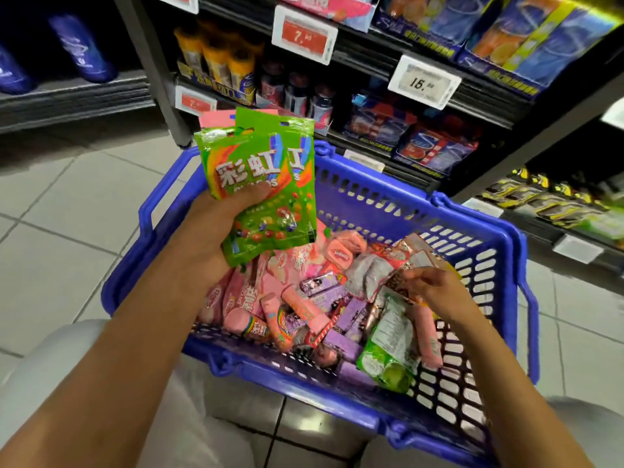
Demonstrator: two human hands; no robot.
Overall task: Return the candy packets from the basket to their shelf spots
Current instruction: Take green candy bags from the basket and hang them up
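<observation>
A blue plastic basket (479, 228) stands on the floor in front of me, filled with several pink, purple and green candy packets (314, 305). My left hand (216, 228) holds a fan of green candy packets (270, 184) above the basket's left side, thumb pressed across the front one; a pink packet shows behind them. My right hand (435, 288) reaches down into the right half of the basket, its curled fingers on a red and silver packet (398, 268). A green packet (391, 346) lies just below that hand.
Dark shelves (422, 106) stand right behind the basket, stocked with boxed and bagged sweets and price tags (423, 82). Another shelf unit (67, 92) with blue packs is at the far left. Pale floor tiles (67, 214) spread left of the basket.
</observation>
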